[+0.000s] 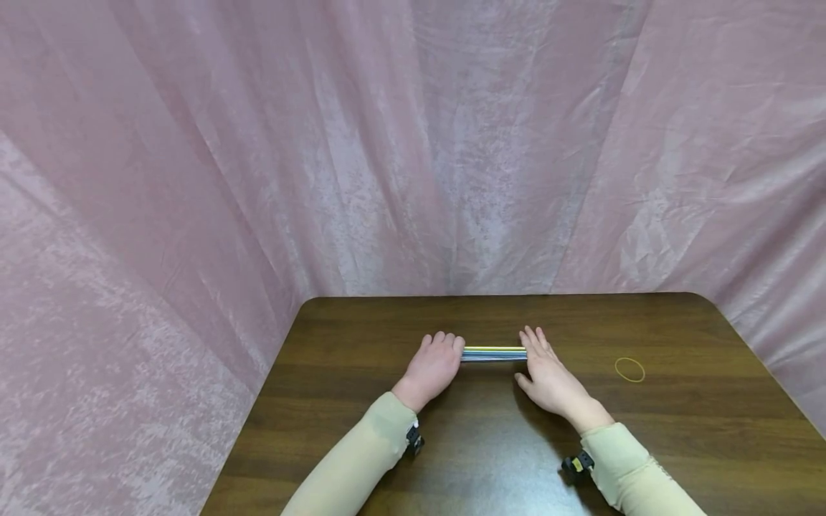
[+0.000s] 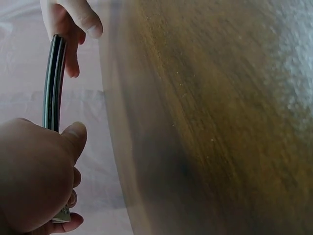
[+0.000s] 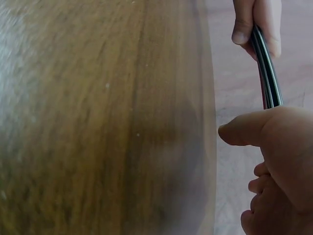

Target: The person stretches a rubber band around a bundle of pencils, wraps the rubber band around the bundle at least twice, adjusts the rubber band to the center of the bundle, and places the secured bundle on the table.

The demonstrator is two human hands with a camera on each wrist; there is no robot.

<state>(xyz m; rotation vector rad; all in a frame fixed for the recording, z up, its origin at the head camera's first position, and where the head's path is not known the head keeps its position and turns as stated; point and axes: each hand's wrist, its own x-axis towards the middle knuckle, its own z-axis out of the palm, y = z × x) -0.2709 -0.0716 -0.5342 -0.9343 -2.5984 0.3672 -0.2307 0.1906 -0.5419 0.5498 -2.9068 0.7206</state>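
Note:
Across the far middle of the table lies a slim bundle of long, shiny sticks (image 1: 494,354), with yellow, silver and blue tones in the head view. In the left wrist view the bundle (image 2: 53,88) looks dark, with lengthwise grooves. My left hand (image 1: 435,364) grips its left part, the fingers curled over it and the thumb alongside. At the other end my right hand (image 1: 547,374) touches the bundle with straight fingers, its thumb held apart. The right hand covers most of that end in the right wrist view, where the bundle (image 3: 267,73) runs toward the left hand.
A thin yellow rubber band (image 1: 644,371) lies on the table right of the right hand. The brown wooden table (image 1: 490,459) has rounded far corners. Pink curtains (image 1: 452,143) hang behind it and at the sides. Each sleeve carries a small black wrist camera (image 1: 576,464).

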